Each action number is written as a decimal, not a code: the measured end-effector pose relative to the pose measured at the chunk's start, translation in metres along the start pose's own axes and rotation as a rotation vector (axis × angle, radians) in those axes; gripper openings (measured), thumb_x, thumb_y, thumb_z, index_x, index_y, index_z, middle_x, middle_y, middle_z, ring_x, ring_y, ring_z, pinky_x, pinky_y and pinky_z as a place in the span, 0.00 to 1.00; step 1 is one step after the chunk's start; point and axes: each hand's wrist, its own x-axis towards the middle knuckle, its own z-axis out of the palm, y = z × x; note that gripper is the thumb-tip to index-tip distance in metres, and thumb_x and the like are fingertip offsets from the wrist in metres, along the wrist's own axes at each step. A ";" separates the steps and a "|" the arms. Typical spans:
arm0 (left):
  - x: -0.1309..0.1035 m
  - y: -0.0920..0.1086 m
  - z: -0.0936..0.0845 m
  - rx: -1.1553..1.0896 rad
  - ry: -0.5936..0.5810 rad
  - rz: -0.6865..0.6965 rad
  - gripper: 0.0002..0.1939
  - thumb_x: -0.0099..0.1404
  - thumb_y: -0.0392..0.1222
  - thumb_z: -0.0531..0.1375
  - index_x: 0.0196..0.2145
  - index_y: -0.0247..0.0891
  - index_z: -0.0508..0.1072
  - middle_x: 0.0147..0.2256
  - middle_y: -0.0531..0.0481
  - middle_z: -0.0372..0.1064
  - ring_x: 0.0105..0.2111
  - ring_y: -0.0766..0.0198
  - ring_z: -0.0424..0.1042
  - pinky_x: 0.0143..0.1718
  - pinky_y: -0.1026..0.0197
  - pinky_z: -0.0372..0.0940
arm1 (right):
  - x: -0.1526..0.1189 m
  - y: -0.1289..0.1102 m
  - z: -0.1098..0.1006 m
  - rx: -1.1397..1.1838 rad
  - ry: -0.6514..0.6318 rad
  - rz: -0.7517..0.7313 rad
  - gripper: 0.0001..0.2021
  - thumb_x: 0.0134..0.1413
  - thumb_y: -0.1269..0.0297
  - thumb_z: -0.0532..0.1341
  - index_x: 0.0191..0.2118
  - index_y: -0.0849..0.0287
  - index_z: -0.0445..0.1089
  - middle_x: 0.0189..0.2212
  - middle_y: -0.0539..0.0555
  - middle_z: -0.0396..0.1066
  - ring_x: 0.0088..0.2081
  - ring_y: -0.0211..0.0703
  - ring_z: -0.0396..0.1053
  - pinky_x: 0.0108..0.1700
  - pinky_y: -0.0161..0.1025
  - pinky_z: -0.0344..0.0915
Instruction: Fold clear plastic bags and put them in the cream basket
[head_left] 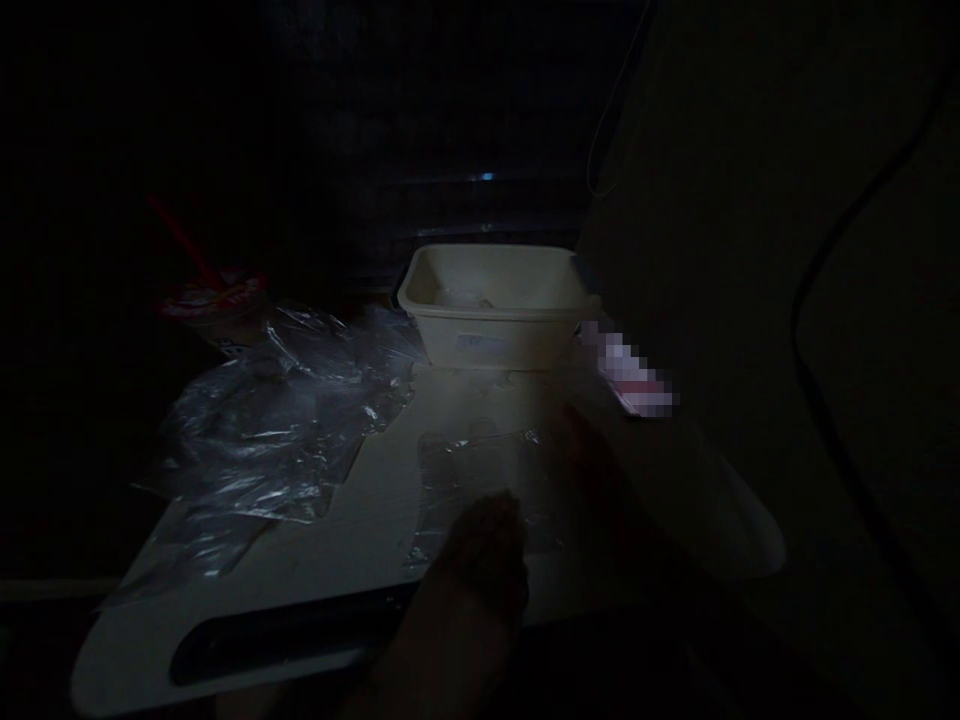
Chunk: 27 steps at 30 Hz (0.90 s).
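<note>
A clear plastic bag (465, 480) lies flat on the white table (375, 500), partly covered by my left hand (487, 555). The fingers of that hand are curled at the bag's near edge, in deep shadow. My right hand (600, 460) is a dark, smeared shape right of the bag, and its fingers cannot be made out. Beyond the bag stands a cream plastic tub (495, 340) with a small label on its front. Something pale and see-through (461, 298) is inside it.
Crumpled clear plastic bags (277, 430) are heaped on the table's left side. Behind them stands a drink cup (225, 310) with a red straw. A blurred-out pinkish object (630, 375) lies right of the tub. A dark cable (799, 320) hangs at right.
</note>
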 end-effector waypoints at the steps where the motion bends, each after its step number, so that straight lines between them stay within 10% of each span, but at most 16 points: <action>1: -0.001 0.001 0.005 -0.005 0.020 -0.011 0.15 0.56 0.29 0.48 0.41 0.25 0.65 0.43 0.38 0.64 0.48 0.56 0.58 0.44 0.55 0.61 | 0.000 0.000 0.002 0.002 0.003 0.008 0.22 0.57 0.61 0.35 0.57 0.51 0.32 0.56 0.50 0.44 0.55 0.41 0.44 0.54 0.48 0.43; 17: 0.009 -0.005 -0.002 -0.001 -0.143 -0.002 0.16 0.55 0.25 0.46 0.40 0.27 0.67 0.40 0.39 0.66 0.42 0.55 0.64 0.40 0.53 0.63 | 0.000 0.002 0.003 0.008 -0.029 0.050 0.22 0.56 0.62 0.38 0.57 0.49 0.32 0.55 0.48 0.46 0.55 0.46 0.45 0.53 0.50 0.48; 27: 0.001 -0.005 -0.006 -0.300 -0.181 -0.325 0.27 0.50 0.24 0.45 0.47 0.39 0.61 0.44 0.48 0.64 0.45 0.56 0.61 0.42 0.52 0.63 | 0.000 0.003 0.004 0.050 -0.017 0.055 0.22 0.56 0.61 0.38 0.56 0.49 0.36 0.54 0.50 0.48 0.54 0.46 0.47 0.53 0.50 0.48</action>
